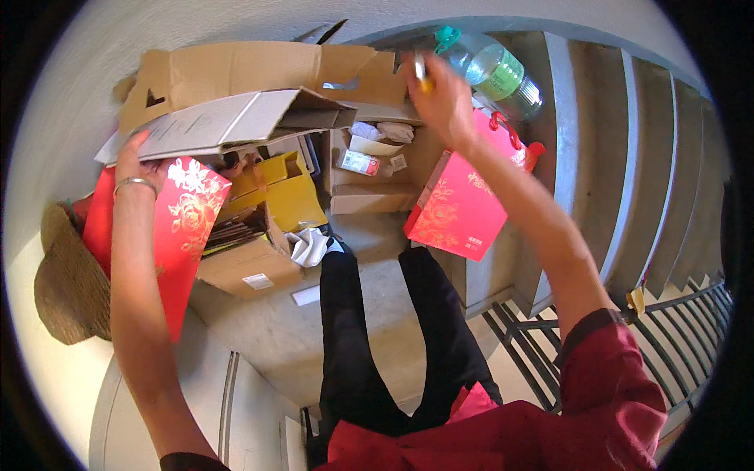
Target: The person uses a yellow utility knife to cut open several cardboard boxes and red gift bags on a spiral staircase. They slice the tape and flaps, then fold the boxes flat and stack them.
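Note:
My left hand [138,162] grips the near left edge of a flattened, white-faced cardboard piece [194,126], just above a red gift box with a floral print [194,212]. My right hand [439,94], slightly blurred, is closed around a small yellow and silver tool [422,73], whose kind I cannot tell. That hand is at the right end of a long brown cardboard sheet [247,68], beside a large clear plastic bottle [500,73] with a green cap. Beneath my right forearm a second red gift box [462,206] with a red cord leans on the stairs.
An open carton [374,197] holds a small labelled bottle and crumpled paper. To its left are a yellow box [283,194], a brown carton of flat pieces [247,268] and a woven straw hat [68,282]. Concrete steps [595,147] rise at the right, beside a metal railing [677,329].

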Demonstrator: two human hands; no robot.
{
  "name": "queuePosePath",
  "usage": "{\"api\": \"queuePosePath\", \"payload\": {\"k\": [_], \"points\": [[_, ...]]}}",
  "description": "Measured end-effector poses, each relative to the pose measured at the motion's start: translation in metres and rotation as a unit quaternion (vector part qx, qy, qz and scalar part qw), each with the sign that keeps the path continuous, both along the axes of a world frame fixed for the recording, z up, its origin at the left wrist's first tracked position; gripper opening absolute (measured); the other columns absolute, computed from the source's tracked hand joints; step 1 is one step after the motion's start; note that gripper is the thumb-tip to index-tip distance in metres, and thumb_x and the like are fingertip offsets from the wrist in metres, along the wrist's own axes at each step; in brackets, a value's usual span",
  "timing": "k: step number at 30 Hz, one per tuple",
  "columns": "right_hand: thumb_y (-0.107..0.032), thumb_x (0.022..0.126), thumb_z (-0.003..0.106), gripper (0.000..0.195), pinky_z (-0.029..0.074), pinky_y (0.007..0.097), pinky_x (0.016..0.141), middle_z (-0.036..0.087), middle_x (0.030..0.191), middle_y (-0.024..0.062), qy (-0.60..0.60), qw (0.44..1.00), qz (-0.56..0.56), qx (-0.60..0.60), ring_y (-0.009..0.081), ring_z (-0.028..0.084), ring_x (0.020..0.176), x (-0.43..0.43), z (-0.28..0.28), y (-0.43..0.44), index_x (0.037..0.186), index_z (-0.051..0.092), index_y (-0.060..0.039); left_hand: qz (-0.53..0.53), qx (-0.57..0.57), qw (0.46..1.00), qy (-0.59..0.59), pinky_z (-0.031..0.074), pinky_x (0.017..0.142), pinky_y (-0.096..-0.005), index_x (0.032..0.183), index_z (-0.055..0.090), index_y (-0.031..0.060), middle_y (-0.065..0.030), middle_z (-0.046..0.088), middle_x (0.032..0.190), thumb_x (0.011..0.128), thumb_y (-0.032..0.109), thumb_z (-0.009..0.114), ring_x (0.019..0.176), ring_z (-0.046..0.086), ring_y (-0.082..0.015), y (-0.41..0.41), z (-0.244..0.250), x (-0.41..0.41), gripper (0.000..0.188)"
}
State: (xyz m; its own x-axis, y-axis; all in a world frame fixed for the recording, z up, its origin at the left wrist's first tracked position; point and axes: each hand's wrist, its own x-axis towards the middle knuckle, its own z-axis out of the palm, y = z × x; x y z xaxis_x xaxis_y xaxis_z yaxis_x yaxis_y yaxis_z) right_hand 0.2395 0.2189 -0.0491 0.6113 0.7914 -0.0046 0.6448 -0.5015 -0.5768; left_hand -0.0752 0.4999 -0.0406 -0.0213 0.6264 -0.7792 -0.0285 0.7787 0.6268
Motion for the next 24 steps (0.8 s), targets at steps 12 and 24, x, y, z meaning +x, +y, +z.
{"api": "queuePosePath", "payload": {"k": [12, 24], "points": [[-0.015, 0.078, 0.055, 0.056, 0.049, 0.0407, 0.083, 0.043, 0.131, 0.0166, 0.139, 0.907, 0.102, -0.384, 0.0318, 0.058, 0.104, -0.147, -0.296, -0.189, 0.131, 0.039, -0.0119, -0.167, 0.020, 0.986, 0.001, 0.052, 0.087, -0.0368, 0.122, 0.049, 0.0010, -0.0139, 0.059, 0.115, 0.088, 0.020, 0.055, 0.102, 0.060, -0.0249, 0.030, -0.001, -0.048, 0.040], [-0.015, 0.082, 0.050, 0.018, 0.050, 0.0433, 0.063, 0.061, 0.089, 0.0151, 0.062, 0.925, 0.117, -0.358, 0.0325, 0.064, 0.078, -0.153, -0.289, -0.217, 0.100, 0.049, -0.0100, -0.137, 0.013, 0.990, 0.009, 0.052, 0.085, -0.0349, 0.119, 0.051, 0.0006, -0.0113, 0.061, 0.113, 0.092, 0.021, 0.051, 0.099, 0.061, -0.0232, 0.032, 0.001, -0.056, 0.034]]}}
